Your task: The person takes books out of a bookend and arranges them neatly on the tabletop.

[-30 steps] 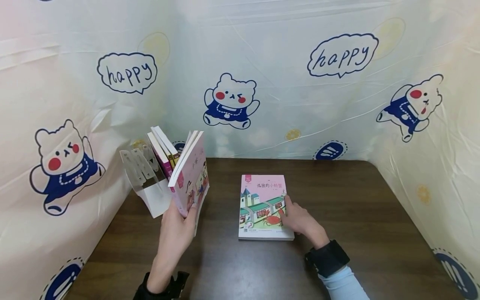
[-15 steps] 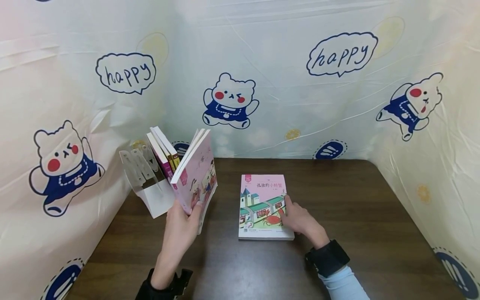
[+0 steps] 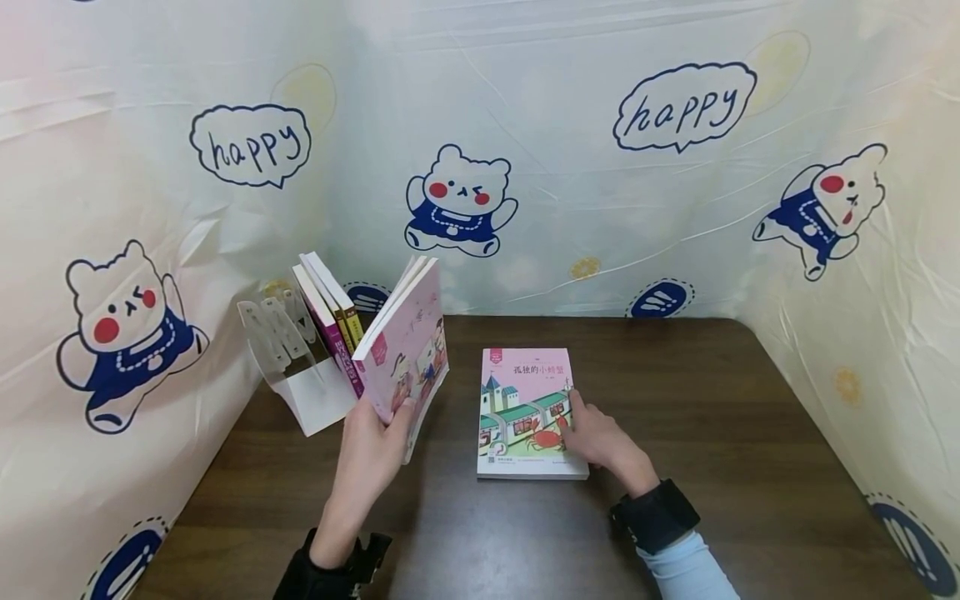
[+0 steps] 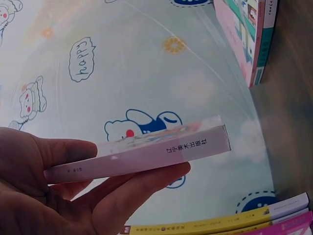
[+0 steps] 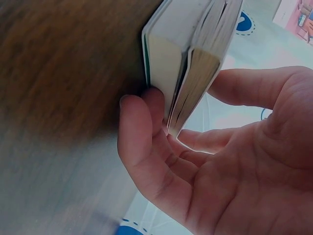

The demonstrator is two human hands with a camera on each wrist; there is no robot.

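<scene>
The left hand [image 3: 375, 454] grips a tilted pink book [image 3: 405, 350] at left, just right of other books [image 3: 341, 350] in a white rack [image 3: 317, 404]. The right hand [image 3: 602, 439] grasps two stacked books [image 3: 517, 425] on the table [image 3: 675, 392].

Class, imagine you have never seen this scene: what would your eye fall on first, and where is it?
Probably the pink book gripped by the left hand, left of centre in the head view. Next, the flat pile of books on the dark table, crab cover on top, with the right hand at its right edge. Behind, blue-clad bears cheer up the pale backdrop.
</scene>
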